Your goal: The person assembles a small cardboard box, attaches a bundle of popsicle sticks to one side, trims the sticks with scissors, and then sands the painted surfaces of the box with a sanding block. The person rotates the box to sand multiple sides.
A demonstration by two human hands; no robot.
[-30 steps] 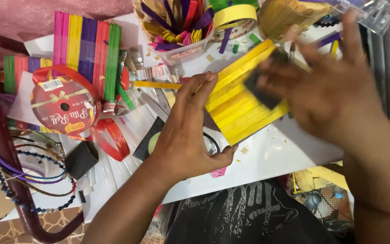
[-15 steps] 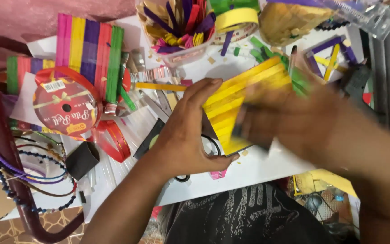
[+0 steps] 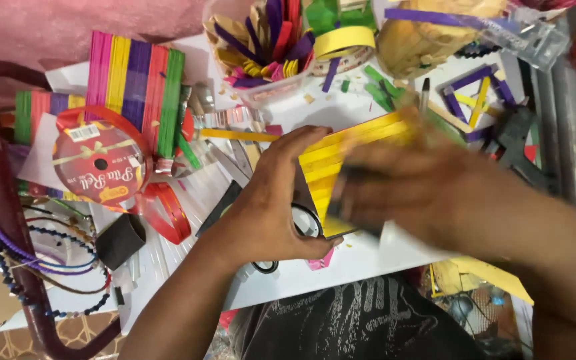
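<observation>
- The left hand (image 3: 271,200) lay with fingers together on the near end of a yellow stick panel (image 3: 341,163) at the middle of the counter (image 3: 361,257).
- The right hand (image 3: 421,187), blurred, covered the panel's right part; whether it gripped, I cannot tell.
- A red ribbon spool (image 3: 98,163) sat toward the left edge.
- A tub of coloured sticks (image 3: 268,47) stood at the far edge.

Round red-labelled ribbon spool (image 3: 99,165) lies far left.
</observation>
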